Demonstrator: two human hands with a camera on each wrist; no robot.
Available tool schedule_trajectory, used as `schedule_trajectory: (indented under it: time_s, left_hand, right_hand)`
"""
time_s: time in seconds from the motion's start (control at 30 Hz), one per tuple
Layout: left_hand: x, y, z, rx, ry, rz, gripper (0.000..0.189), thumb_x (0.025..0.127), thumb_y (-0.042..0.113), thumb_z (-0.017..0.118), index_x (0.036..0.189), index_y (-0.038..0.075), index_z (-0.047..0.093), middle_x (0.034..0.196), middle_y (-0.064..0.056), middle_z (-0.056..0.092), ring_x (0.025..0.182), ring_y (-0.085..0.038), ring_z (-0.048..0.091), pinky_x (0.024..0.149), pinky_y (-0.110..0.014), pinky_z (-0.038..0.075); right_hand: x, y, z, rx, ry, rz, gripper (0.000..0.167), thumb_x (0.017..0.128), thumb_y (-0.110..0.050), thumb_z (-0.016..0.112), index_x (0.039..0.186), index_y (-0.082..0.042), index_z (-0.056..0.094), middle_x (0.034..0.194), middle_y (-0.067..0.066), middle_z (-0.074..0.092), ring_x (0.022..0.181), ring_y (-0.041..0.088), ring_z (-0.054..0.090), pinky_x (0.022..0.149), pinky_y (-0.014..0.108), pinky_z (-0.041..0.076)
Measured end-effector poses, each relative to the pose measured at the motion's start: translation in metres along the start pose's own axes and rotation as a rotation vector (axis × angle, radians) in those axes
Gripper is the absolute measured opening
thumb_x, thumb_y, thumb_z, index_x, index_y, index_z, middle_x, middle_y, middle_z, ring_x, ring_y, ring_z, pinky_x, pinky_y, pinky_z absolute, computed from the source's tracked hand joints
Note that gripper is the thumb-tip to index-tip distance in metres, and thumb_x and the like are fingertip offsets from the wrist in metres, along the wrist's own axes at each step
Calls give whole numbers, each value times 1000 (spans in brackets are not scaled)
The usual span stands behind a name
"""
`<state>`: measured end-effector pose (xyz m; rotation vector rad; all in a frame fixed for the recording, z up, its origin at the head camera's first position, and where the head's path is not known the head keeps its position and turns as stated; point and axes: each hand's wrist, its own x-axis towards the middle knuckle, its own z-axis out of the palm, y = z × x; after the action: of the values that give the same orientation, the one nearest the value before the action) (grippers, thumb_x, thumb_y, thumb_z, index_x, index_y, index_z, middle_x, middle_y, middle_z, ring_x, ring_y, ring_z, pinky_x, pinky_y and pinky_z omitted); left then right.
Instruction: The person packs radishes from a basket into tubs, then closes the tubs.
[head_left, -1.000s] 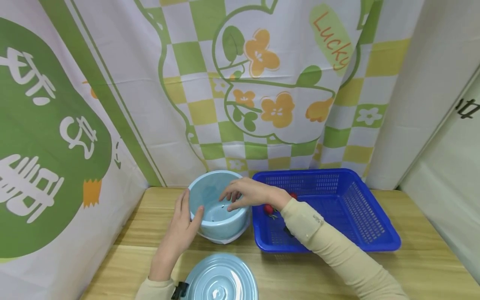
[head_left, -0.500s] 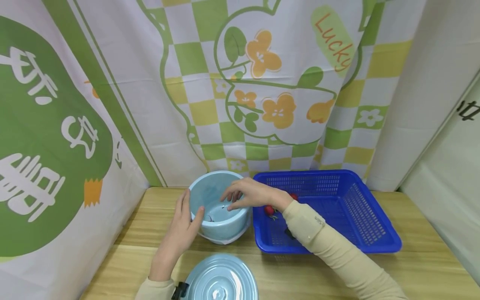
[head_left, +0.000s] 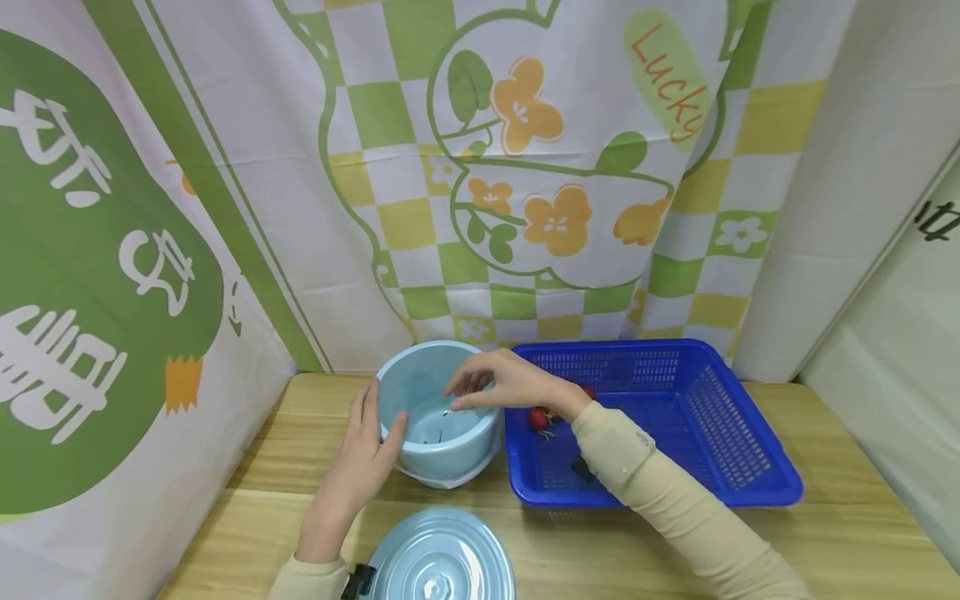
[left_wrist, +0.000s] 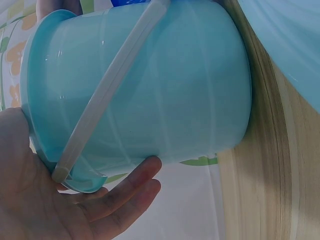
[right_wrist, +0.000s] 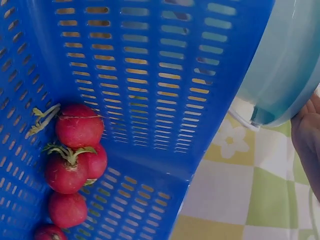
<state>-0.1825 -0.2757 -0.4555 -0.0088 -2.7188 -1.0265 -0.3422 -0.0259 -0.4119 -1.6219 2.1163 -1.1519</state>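
Note:
A light blue plastic bucket (head_left: 450,458) with a white handle (left_wrist: 107,95) stands upright on the wooden table. My left hand (head_left: 360,458) holds its left side, thumb at the rim and fingers along the outer wall. My right hand (head_left: 498,383) is over the right part of the rim, fingers loosely bent, with nothing seen in them. Small dark marks show inside the bucket; what they are I cannot tell. To its right, a blue perforated basket (head_left: 652,492) contains several red radishes (right_wrist: 67,172) with short green stems, partly hidden by my right arm in the head view.
A round light blue lid (head_left: 442,558) lies on the wooden table (head_left: 592,550) in front of the bucket. Behind the bucket and basket hangs a patterned cloth (head_left: 480,208). Another printed cloth (head_left: 247,400) closes off the left side.
My right hand has risen slightly and shifted a little to the right over the bucket. My left hand stays at the bucket's side. The dark marks inside the bucket look different.

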Motion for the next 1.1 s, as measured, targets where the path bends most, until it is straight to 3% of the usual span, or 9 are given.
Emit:
schedule_trajectory:
  time_s: [0.2, 0.37, 0.57, 0.73, 0.93, 1.1]
  left_hand:
    - [0, 0, 0, 1, 8, 5, 85, 112, 54, 41, 170, 3, 6, 174, -19, 9, 154, -49, 27, 118, -68, 33]
    - [0, -1, 1, 1, 5, 5, 85, 112, 55, 41, 169, 3, 6, 174, -20, 9, 153, -50, 27, 117, -68, 33]
    - [-1, -2, 0, -1, -2, 2, 84, 112, 54, 40, 170, 4, 5, 174, -20, 7, 155, -49, 24, 118, -69, 31]
    - [-1, -1, 1, 7, 1, 4, 84, 112, 55, 39, 169, 3, 5, 174, -21, 8, 155, -49, 24, 119, -68, 31]
    - [-3, 0, 0, 0, -4, -1, 84, 112, 54, 39, 170, 4, 4, 174, -20, 6, 154, -50, 24, 119, -68, 30]
    - [-1, 1, 1, 2, 6, 9, 83, 112, 53, 39, 169, 2, 5, 174, -21, 8, 155, -49, 24, 120, -67, 29]
  right_hand:
    - [-5, 6, -5, 146, 25, 22, 18, 100, -20, 76, 118, -19, 79, 107, -3, 76, 98, 18, 71, 90, 38, 60]
    - [-10, 10, -3, 258, 98, 36, 14, 101, -14, 74, 113, -10, 79, 104, 8, 77, 93, 26, 74, 87, 44, 62]
    - [-17, 12, -5, 309, 207, 98, 13, 101, -19, 75, 110, -10, 79, 97, 7, 78, 87, 31, 75, 84, 47, 62]
    - [-30, 20, -16, 323, 275, 133, 17, 100, -16, 74, 110, -3, 78, 95, 12, 76, 87, 37, 72, 86, 57, 60]
    - [-55, 34, -29, 257, 260, 189, 20, 101, -18, 74, 115, -3, 76, 108, 22, 74, 92, 35, 72, 84, 44, 62]
    - [-73, 46, -40, 162, 230, 227, 29, 100, -19, 75, 124, -2, 74, 124, 17, 73, 112, 25, 70, 100, 50, 56]
